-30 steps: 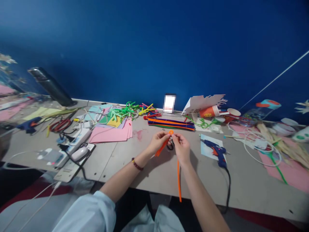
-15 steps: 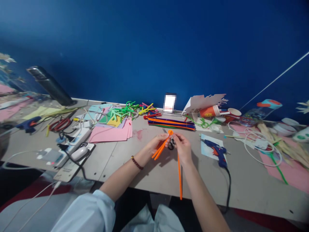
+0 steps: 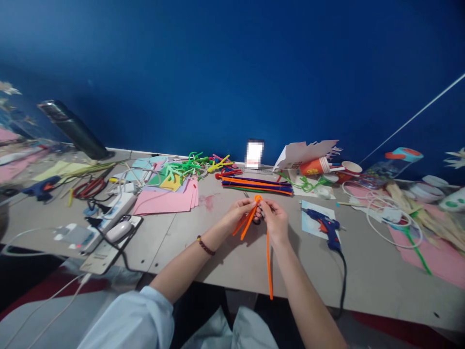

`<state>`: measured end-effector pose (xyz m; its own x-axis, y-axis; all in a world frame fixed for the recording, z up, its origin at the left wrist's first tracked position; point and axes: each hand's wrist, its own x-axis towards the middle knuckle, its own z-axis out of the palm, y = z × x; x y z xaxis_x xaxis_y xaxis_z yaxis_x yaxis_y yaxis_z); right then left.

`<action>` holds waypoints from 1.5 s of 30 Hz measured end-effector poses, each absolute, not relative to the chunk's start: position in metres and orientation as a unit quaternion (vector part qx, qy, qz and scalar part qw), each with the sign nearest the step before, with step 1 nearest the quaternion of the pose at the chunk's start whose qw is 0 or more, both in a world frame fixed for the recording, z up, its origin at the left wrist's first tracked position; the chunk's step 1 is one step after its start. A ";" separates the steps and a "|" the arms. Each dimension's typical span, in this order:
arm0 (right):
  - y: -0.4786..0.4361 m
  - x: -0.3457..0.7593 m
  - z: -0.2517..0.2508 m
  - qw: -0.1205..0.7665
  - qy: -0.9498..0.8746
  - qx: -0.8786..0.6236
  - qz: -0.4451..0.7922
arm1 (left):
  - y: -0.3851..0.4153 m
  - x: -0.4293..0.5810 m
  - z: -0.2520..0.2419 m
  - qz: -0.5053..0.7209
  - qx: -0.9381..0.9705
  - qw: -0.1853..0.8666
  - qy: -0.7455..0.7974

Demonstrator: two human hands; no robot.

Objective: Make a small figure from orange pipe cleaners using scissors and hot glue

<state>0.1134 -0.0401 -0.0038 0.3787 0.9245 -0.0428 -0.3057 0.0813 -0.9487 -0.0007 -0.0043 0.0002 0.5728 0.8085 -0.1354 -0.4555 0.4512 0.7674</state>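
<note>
Both my hands are raised over the middle of the grey table (image 3: 363, 271), pinching the same orange pipe cleaner (image 3: 269, 261). My left hand (image 3: 238, 213) is closed on the short doubled ends that slant down to the left. My right hand (image 3: 275, 219) is closed on the twisted part just under a small orange loop at the top. A long orange tail hangs straight down from my right hand past the table's front edge. Dark scissors (image 3: 257, 219) lie on the table behind my fingers, mostly hidden.
A blue glue gun (image 3: 324, 227) lies on a paper to the right, its cord running off the front edge. Behind are a bundle of coloured pipe cleaners (image 3: 257, 185), pink paper sheets (image 3: 165, 199), paper cups (image 3: 316, 167) and a power strip (image 3: 112, 213) at left.
The short orange ends in my left hand have swung down and closer to my right hand. The loop at the top stays in place between my fingers.
</note>
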 end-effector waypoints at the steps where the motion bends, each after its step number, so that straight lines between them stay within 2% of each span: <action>1: -0.040 0.114 -0.005 0.667 -0.322 -0.507 0.441 | -0.005 0.000 0.001 0.400 0.370 0.796 0.265; 5: -0.040 0.116 -0.007 0.663 -0.364 -0.546 0.361 | -0.007 0.002 -0.002 0.465 0.442 0.695 0.323; 11: -0.040 0.116 -0.008 0.660 -0.380 -0.542 0.354 | -0.008 0.006 -0.010 0.506 0.532 0.564 0.378; 19: -0.039 0.113 -0.007 0.648 -0.335 -0.541 0.419 | -0.012 0.004 -0.002 0.508 0.559 0.522 0.396; 25: -0.039 0.114 -0.009 0.651 -0.312 -0.508 0.470 | -0.011 0.003 -0.001 0.508 0.546 0.556 0.368; 35: -0.039 0.113 0.000 0.664 -0.304 -0.465 0.501 | -0.007 0.000 0.005 0.450 0.405 0.735 0.305; 45: -0.035 0.116 -0.007 0.635 -0.279 -0.441 0.570 | -0.004 -0.001 0.002 0.386 0.302 0.840 0.234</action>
<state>0.1162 -0.0349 -0.0074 0.1951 0.9696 -0.1480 -0.4784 -0.0376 -0.8773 -0.0010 -0.0039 0.0019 0.5928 0.7894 -0.1598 -0.5070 0.5199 0.6874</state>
